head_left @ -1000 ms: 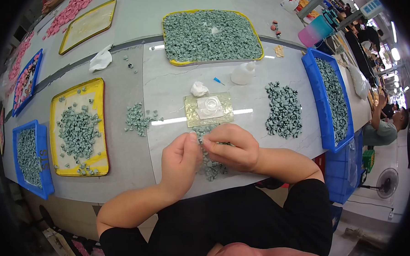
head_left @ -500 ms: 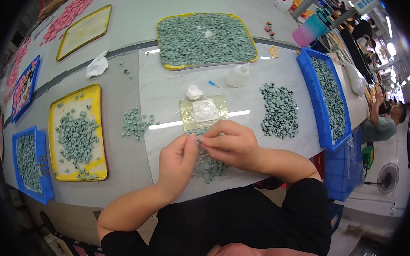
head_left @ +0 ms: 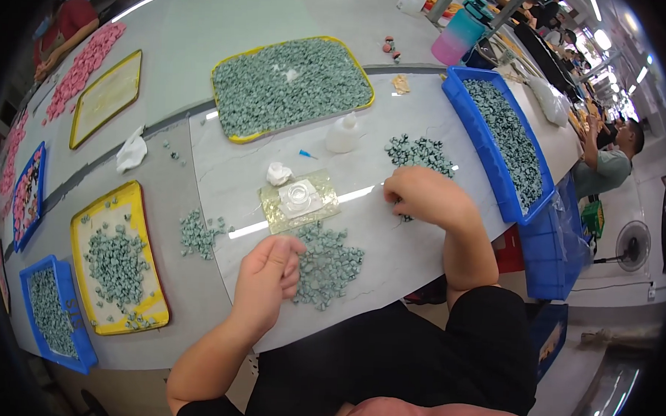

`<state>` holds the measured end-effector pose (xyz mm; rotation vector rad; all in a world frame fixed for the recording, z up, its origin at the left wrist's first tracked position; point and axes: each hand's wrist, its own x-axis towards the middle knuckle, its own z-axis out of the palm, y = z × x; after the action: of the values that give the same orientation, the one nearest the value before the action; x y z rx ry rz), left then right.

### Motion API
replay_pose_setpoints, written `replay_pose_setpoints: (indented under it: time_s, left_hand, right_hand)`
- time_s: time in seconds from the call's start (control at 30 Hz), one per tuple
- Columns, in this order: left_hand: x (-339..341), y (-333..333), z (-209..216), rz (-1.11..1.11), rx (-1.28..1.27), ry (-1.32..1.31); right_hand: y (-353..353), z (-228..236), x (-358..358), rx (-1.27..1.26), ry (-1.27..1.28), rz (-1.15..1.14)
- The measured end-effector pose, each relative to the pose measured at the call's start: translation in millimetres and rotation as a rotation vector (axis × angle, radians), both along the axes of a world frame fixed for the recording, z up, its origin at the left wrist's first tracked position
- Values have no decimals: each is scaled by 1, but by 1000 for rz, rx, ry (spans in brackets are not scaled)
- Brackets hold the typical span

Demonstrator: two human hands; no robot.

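Observation:
My left hand (head_left: pixel 267 276) is curled, thumb against the fingers, beside a near pile of small grey-green pieces (head_left: pixel 330 271); whatever it pinches is too small to make out. With fingers bent down, my right hand (head_left: pixel 428 199) reaches onto the right-hand pile of similar pieces (head_left: pixel 419 151) and covers its near part. Its fingertips are partly hidden. Between the piles and farther away, a small clear round dish (head_left: pixel 299 196) rests on a shiny yellowish pad (head_left: pixel 279 219). A crumpled white tissue (head_left: pixel 279 174) touches the pad's far side.
A white squeeze bottle (head_left: pixel 342 135) and a blue nozzle tip (head_left: pixel 306 154) stand beyond the pad. Farther back lies a full yellow-rimmed tray (head_left: pixel 237 138). Blue bins (head_left: pixel 521 209) flank the right; another yellow tray (head_left: pixel 163 305) sits left. A person (head_left: pixel 73 22) works at far left.
My hands were together above the near pile. The right has moved away to the right-hand pile, while the left stays by the near pile. The whole view has shifted.

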<state>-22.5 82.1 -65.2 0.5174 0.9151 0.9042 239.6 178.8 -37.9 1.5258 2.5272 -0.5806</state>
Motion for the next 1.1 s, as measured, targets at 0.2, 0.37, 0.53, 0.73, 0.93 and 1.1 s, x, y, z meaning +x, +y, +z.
replay_pose_setpoints:
  time_s: [0.2, 0.37, 0.53, 0.73, 0.93, 1.1]
  left_hand:
    - [17, -8, 43, 151, -84, -128]
    - [24, -28, 63, 168, -114, -246]
    - [35, -40, 86, 249, -134, -244]
    - [63, -53, 109, 231, -59, -181]
    - [96, -70, 133, 289, -170, -229]
    - [112, -84, 145, 242, -197, -344]
  right_hand:
    - [-12, 32, 14, -85, -45, 16]
    - [-38, 68, 32, -48, -50, 66]
    - [-55, 87, 46, 4, -99, 29]
    - [-66, 112, 71, -42, -128, -68]
    - [-88, 141, 100, 8, -98, -144]
    - [-103, 165, 111, 120, -66, -10]
